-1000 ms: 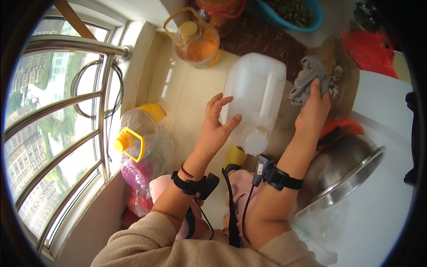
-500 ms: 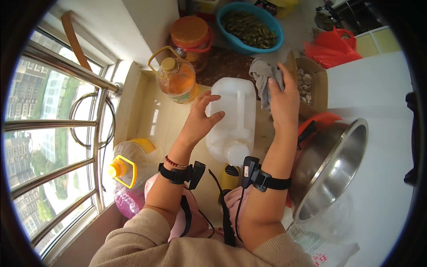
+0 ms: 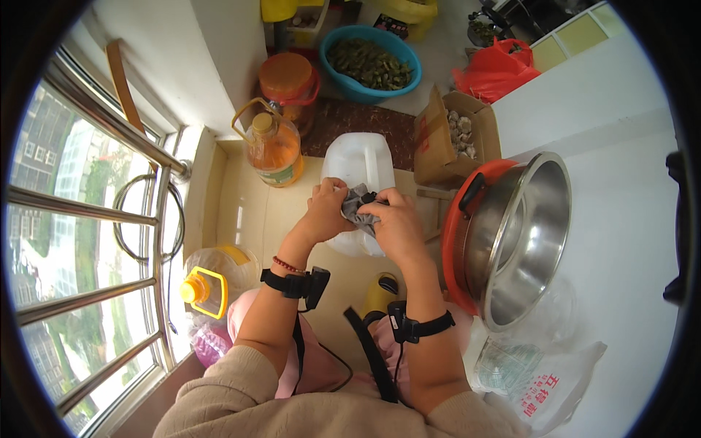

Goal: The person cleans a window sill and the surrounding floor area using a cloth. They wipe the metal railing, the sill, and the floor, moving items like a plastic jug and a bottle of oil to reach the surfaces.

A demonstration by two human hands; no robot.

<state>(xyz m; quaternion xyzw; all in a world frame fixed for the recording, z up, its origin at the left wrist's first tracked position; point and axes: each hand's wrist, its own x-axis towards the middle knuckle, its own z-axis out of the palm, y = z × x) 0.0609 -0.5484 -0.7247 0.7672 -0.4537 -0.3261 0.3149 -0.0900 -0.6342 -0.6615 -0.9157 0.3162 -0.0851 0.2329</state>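
A crumpled grey cloth (image 3: 358, 207) is bunched between my two hands, over a large white plastic jug (image 3: 350, 157). My left hand (image 3: 326, 210) pinches the cloth's left side, its fingers curled. From the right, my right hand (image 3: 394, 223) grips the other side of it. Under the hands the jug stands on the tiled floor, its moulded handle on the right of its top; the hands and cloth cover its near part. Whether the cloth touches the jug, I cannot tell.
Beyond the jug stand an oil bottle (image 3: 274, 150), a red-lidded jar (image 3: 288, 84) and a blue basin (image 3: 332, 77) of green pods. Rightward are a cardboard box (image 3: 432, 139) of garlic and a steel bowl (image 3: 540, 241). An empty bottle (image 3: 237, 266) sits by the window rails (image 3: 87, 208).
My right hand has brought the cloth left and nearer, from beside the box to over the jug. My left hand has closed on it too. The view has shifted somewhat.
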